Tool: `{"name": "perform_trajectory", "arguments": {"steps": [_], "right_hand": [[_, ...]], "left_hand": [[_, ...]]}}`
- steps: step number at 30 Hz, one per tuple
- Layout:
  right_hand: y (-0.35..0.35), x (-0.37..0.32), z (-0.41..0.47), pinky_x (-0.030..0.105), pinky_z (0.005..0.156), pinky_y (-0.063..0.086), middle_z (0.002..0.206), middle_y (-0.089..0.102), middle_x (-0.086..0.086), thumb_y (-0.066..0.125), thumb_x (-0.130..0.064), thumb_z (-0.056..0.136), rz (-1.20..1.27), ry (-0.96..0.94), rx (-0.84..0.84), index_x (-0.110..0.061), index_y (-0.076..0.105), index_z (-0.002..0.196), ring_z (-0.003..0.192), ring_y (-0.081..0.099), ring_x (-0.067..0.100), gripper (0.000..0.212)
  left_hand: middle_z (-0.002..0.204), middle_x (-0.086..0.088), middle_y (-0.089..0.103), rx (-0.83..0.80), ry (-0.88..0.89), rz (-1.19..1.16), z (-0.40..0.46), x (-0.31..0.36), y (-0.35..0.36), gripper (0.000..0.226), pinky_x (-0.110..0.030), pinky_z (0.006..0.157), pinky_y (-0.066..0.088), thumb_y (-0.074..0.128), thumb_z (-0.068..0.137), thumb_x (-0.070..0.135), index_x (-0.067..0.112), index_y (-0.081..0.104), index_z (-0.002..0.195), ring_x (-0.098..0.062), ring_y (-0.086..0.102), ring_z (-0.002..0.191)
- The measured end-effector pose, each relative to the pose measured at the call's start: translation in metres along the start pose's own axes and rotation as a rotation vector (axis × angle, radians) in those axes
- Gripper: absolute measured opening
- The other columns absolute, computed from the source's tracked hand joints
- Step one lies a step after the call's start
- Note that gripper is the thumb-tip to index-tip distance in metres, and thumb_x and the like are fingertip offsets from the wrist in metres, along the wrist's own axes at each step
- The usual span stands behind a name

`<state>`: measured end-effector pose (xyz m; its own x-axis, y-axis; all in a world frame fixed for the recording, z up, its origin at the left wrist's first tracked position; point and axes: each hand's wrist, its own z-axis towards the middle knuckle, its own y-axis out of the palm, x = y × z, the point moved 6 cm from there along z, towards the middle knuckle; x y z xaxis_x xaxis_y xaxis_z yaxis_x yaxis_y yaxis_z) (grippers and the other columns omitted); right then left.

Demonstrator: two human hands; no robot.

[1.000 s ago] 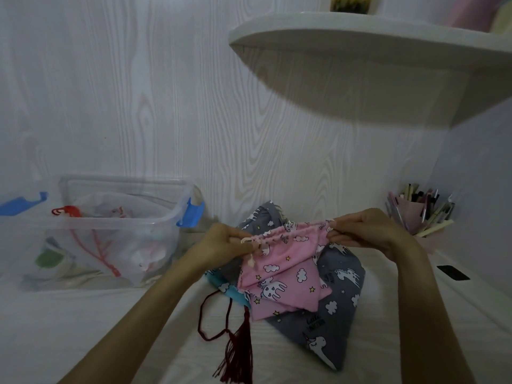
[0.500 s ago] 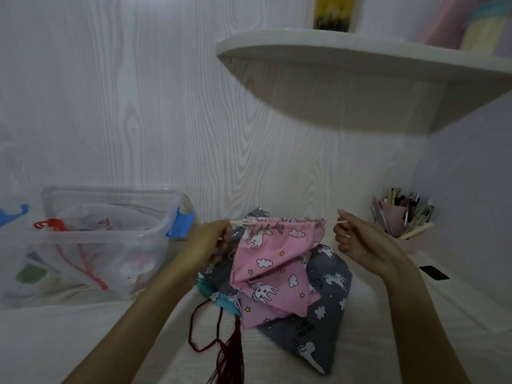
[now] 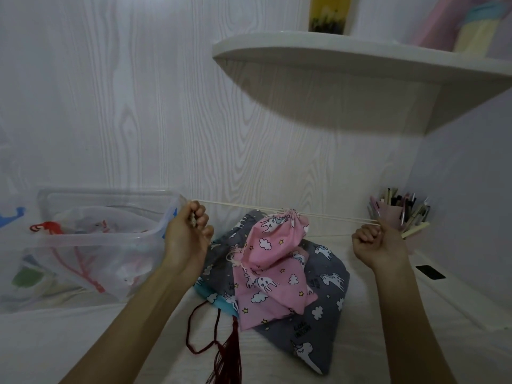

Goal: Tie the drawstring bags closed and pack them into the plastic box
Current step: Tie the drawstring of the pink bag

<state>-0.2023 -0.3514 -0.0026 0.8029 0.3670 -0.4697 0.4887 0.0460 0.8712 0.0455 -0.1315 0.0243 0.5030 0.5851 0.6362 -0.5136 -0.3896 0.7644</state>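
Head view: the left hand (image 3: 188, 234) is fisted tight around the cream drawstring (image 3: 235, 205) just beside the near right corner of the plastic box (image 3: 110, 239). The right hand (image 3: 379, 243) is fisted on the cord's other end, near the pen cup (image 3: 393, 217). The cord runs taut between them, and the pink bag (image 3: 277, 245) hangs from it with its mouth gathered shut, its bottom resting on a grey unicorn bag (image 3: 321, 306) mid-desk. A dark red tassel (image 3: 224, 356) is cut off by the bottom edge. The box's contents blur behind cloudy plastic.
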Motion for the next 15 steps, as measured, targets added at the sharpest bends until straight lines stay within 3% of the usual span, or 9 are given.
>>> {"name": "perform_trajectory", "arguments": {"steps": [4,6,9,11,13,15], "right_hand": [[-0.004,0.005,0.000,0.014,0.034,0.021,0.032,0.027,-0.006,0.036,-0.020,0.100,-0.006,-0.011,0.053,-0.018,0.026,0.059,0.025,0.022,0.007,0.042],[-0.004,0.003,0.000,0.013,0.031,0.019,0.031,0.028,-0.008,0.037,-0.018,0.099,-0.173,-0.108,0.094,-0.018,0.028,0.061,0.024,0.021,0.005,0.039],[-0.002,-0.018,-0.006,0.014,0.033,0.023,0.047,0.038,-0.003,0.046,-0.020,0.096,-0.801,-0.344,0.202,-0.018,0.040,0.064,0.034,0.029,0.007,0.033],[0.000,-0.018,-0.003,0.020,0.046,0.033,0.064,0.052,0.009,0.048,-0.027,0.096,-1.314,-0.289,0.181,-0.011,0.051,0.067,0.049,0.042,0.016,0.033],[0.006,-0.012,-0.003,0.026,0.063,0.038,0.092,0.060,0.022,0.041,-0.039,0.098,-1.751,-0.214,0.155,0.002,0.058,0.090,0.076,0.059,0.029,0.044],[0.035,-0.008,-0.017,0.029,0.079,0.036,0.109,0.054,0.023,0.036,-0.044,0.098,-1.845,-0.428,0.067,-0.002,0.053,0.107,0.109,0.057,0.031,0.046]], "left_hand": [[0.065,0.007,0.033,-0.007,0.020,-0.054,0.000,0.006,0.003,0.031,-0.011,0.040,0.030,0.034,0.099,0.013,0.018,0.041,0.069,-0.004,0.032,0.046],[0.065,0.008,0.036,-0.027,0.067,0.000,-0.003,0.013,0.009,0.031,-0.014,0.047,0.032,0.037,0.099,0.017,0.020,0.041,0.068,-0.004,0.033,0.051],[0.063,0.012,0.044,-0.077,0.114,0.227,-0.009,0.024,0.017,0.032,-0.021,0.060,0.031,0.039,0.098,0.024,0.023,0.042,0.067,-0.005,0.038,0.055],[0.064,0.012,0.050,-0.109,0.122,0.379,-0.012,0.031,0.023,0.033,-0.023,0.062,0.033,0.040,0.098,0.025,0.024,0.043,0.066,-0.005,0.042,0.057],[0.066,0.012,0.053,-0.153,0.117,0.493,-0.013,0.035,0.030,0.034,-0.025,0.062,0.034,0.040,0.097,0.024,0.023,0.044,0.063,-0.005,0.044,0.059],[0.065,0.011,0.055,-0.215,0.085,0.566,-0.015,0.036,0.037,0.039,-0.024,0.062,0.036,0.039,0.097,0.022,0.022,0.044,0.059,-0.004,0.046,0.056]]}}
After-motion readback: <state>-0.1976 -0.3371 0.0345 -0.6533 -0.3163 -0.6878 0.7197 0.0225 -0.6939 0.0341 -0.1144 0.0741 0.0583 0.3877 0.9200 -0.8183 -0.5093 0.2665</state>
